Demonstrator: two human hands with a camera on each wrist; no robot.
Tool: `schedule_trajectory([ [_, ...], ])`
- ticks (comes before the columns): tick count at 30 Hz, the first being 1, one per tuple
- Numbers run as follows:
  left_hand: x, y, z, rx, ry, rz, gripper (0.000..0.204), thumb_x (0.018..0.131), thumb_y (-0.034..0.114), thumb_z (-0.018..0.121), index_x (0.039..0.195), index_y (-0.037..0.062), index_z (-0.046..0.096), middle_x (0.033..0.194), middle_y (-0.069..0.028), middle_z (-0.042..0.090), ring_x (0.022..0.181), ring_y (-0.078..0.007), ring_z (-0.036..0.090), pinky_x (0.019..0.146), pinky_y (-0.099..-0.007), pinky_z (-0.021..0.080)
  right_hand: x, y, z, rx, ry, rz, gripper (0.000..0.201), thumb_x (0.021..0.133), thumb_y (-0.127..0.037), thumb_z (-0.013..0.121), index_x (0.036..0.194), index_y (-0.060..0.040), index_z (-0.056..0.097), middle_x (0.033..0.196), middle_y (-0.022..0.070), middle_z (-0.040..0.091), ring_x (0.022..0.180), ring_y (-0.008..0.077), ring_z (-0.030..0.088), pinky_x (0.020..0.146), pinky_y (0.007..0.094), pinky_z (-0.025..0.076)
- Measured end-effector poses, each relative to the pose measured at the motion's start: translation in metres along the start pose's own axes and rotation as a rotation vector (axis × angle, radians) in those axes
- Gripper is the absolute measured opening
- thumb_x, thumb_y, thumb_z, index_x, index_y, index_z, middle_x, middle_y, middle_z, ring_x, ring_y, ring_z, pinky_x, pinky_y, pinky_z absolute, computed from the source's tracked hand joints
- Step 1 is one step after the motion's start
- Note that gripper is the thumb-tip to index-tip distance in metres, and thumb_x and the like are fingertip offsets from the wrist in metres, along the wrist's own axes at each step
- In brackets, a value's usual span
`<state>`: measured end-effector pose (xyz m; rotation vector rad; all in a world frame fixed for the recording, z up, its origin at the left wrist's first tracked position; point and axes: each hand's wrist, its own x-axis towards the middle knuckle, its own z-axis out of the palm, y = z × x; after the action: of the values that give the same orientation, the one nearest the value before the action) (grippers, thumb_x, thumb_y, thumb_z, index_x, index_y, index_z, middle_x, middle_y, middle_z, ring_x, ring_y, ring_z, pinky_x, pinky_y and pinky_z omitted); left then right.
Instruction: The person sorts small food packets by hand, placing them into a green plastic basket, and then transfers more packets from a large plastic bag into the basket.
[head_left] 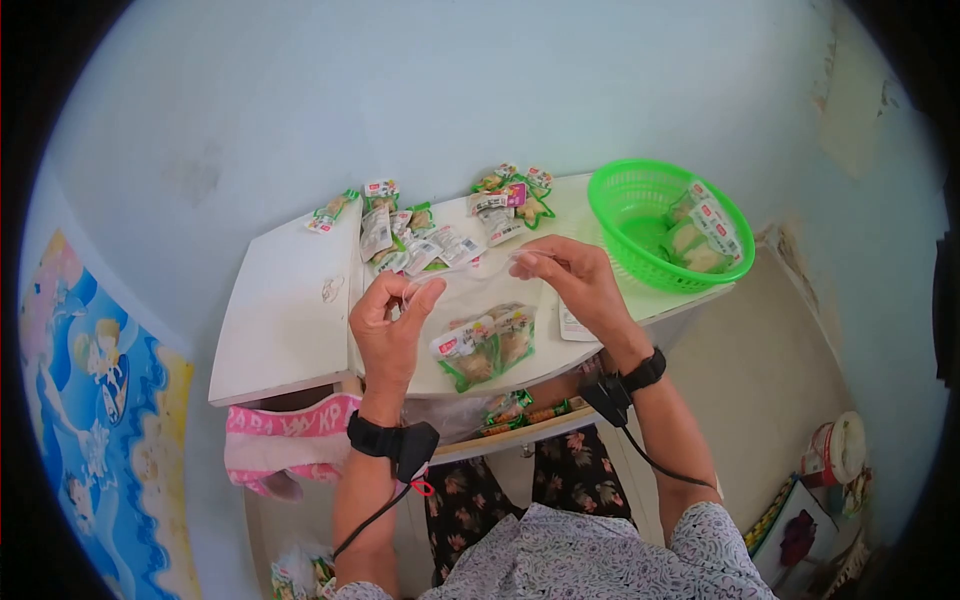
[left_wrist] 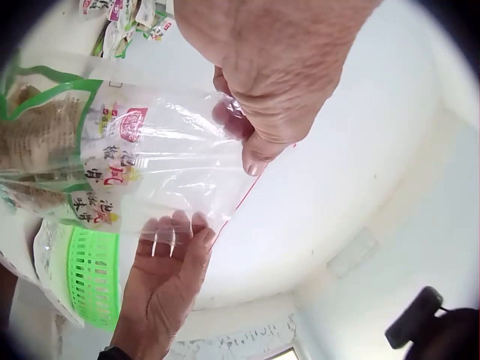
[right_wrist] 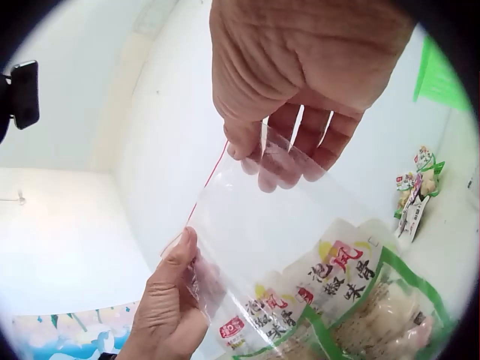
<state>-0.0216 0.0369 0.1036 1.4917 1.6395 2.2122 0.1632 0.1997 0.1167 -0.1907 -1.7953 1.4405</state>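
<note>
A clear zip-top plastic bag (head_left: 478,290) is stretched between my two hands above the white table (head_left: 285,300). My left hand (head_left: 385,335) pinches one upper corner between thumb and fingers. At the opposite corner, my right hand (head_left: 582,285) grips the film the same way. A thin red zip line (right_wrist: 206,184) runs along the bag's top edge. Inside, at the bottom, lie two green-and-white snack packets (head_left: 485,345) with pale food showing through. The wrist views show both thumbs pressed on the film close to the red line.
Loose snack packets (head_left: 410,235) lie heaped at the table's back, with another cluster (head_left: 510,200) beside them. A green basket (head_left: 612,230) at the right holds more packets. Below the tabletop, an open drawer (head_left: 530,432) contains packets. A pink towel (head_left: 290,440) hangs at the left.
</note>
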Motion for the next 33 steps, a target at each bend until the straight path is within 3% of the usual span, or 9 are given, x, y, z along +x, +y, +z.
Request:
schedule_trajectory([
  [4, -0.002, 0.005, -0.002, -0.029, -0.060, 0.011, 0.015, 0.088, 0.002, 0.080, 0.090, 0.0032, 0.065, 0.085, 0.0024, 0.061, 0.078, -0.0048, 0.054, 0.073, -0.0212, 0.045, -0.007, 0.010, 0.002, 0.069, 0.027, -0.044, 0.021, 0.103, -0.016, 0.065, 0.108, 0.0022, 0.073, 0.098, 0.0074, 0.076, 0.092, 0.0115, 0.068, 0.086, 0.0284, 0.054],
  [7, -0.011, -0.008, -0.008, -0.134, -0.213, -0.210, 0.035, 0.087, 0.008, 0.082, 0.118, 0.0015, 0.066, 0.108, -0.0052, 0.069, 0.100, -0.0108, 0.063, 0.092, -0.0270, 0.050, -0.004, 0.016, -0.002, 0.059, 0.032, -0.039, 0.021, 0.104, -0.017, 0.064, 0.110, 0.0016, 0.073, 0.100, 0.0072, 0.076, 0.092, 0.0105, 0.065, 0.087, 0.0285, 0.052],
  [10, -0.022, -0.024, -0.013, -0.156, -0.345, -0.236, 0.065, 0.085, 0.016, 0.084, 0.141, 0.0013, 0.054, 0.132, -0.0105, 0.065, 0.123, -0.0181, 0.060, 0.108, -0.0341, 0.045, -0.008, 0.016, -0.002, 0.089, 0.016, -0.027, 0.022, 0.105, -0.017, 0.063, 0.110, 0.0021, 0.072, 0.102, 0.0067, 0.076, 0.095, 0.0108, 0.064, 0.090, 0.0292, 0.052],
  [13, -0.039, -0.044, -0.012, -0.336, -0.380, -0.225, 0.078, 0.083, 0.021, 0.084, 0.149, 0.0017, 0.047, 0.140, -0.0118, 0.061, 0.133, -0.0216, 0.055, 0.113, -0.0362, 0.042, -0.008, 0.014, 0.000, 0.086, 0.008, -0.037, 0.024, 0.106, -0.018, 0.060, 0.109, 0.0037, 0.071, 0.102, 0.0063, 0.075, 0.100, 0.0124, 0.066, 0.093, 0.0303, 0.052],
  [16, -0.053, -0.041, -0.016, -0.490, -0.448, -0.482, 0.086, 0.081, 0.024, 0.086, 0.151, -0.0016, 0.044, 0.139, -0.0129, 0.062, 0.132, -0.0225, 0.056, 0.115, -0.0376, 0.041, -0.007, 0.016, -0.001, 0.116, -0.004, -0.055, 0.024, 0.106, -0.018, 0.060, 0.110, 0.0033, 0.071, 0.104, 0.0067, 0.075, 0.099, 0.0122, 0.065, 0.093, 0.0303, 0.052],
  [19, -0.055, -0.044, -0.026, -0.364, -0.550, -0.626, 0.080, 0.080, 0.014, 0.086, 0.149, -0.0009, 0.048, 0.137, -0.0106, 0.063, 0.128, -0.0210, 0.059, 0.111, -0.0353, 0.045, -0.008, 0.019, -0.003, 0.104, -0.006, -0.055, 0.023, 0.106, -0.018, 0.061, 0.110, 0.0022, 0.071, 0.105, 0.0072, 0.075, 0.099, 0.0120, 0.065, 0.091, 0.0298, 0.052],
  [24, -0.056, -0.052, -0.024, -0.183, -0.649, -0.612, 0.066, 0.085, 0.014, 0.083, 0.143, -0.0017, 0.054, 0.129, -0.0084, 0.068, 0.119, -0.0157, 0.063, 0.101, -0.0328, 0.050, -0.020, 0.020, -0.007, 0.046, 0.030, 0.072, 0.022, 0.103, -0.015, 0.065, 0.118, -0.0004, 0.070, 0.110, 0.0082, 0.075, 0.106, 0.0122, 0.067, 0.094, 0.0300, 0.052],
  [31, -0.066, -0.059, -0.026, -0.211, -0.614, -0.661, 0.053, 0.089, 0.010, 0.077, 0.137, -0.0029, 0.058, 0.126, -0.0112, 0.070, 0.112, -0.0178, 0.067, 0.100, -0.0324, 0.051, -0.053, 0.065, -0.011, -0.074, -0.174, 0.218, 0.075, 0.085, -0.018, 0.085, 0.147, -0.0013, 0.047, 0.139, 0.0152, 0.061, 0.129, 0.0232, 0.057, 0.110, 0.0399, 0.046],
  [33, -0.070, -0.055, -0.021, -0.207, -0.565, -0.627, 0.050, 0.089, 0.012, 0.076, 0.134, -0.0033, 0.060, 0.122, -0.0099, 0.070, 0.109, -0.0175, 0.067, 0.096, -0.0320, 0.052, -0.061, 0.081, -0.004, -0.099, -0.221, 0.238, 0.075, 0.083, -0.018, 0.085, 0.146, -0.0006, 0.048, 0.136, 0.0156, 0.062, 0.126, 0.0234, 0.059, 0.108, 0.0392, 0.046],
])
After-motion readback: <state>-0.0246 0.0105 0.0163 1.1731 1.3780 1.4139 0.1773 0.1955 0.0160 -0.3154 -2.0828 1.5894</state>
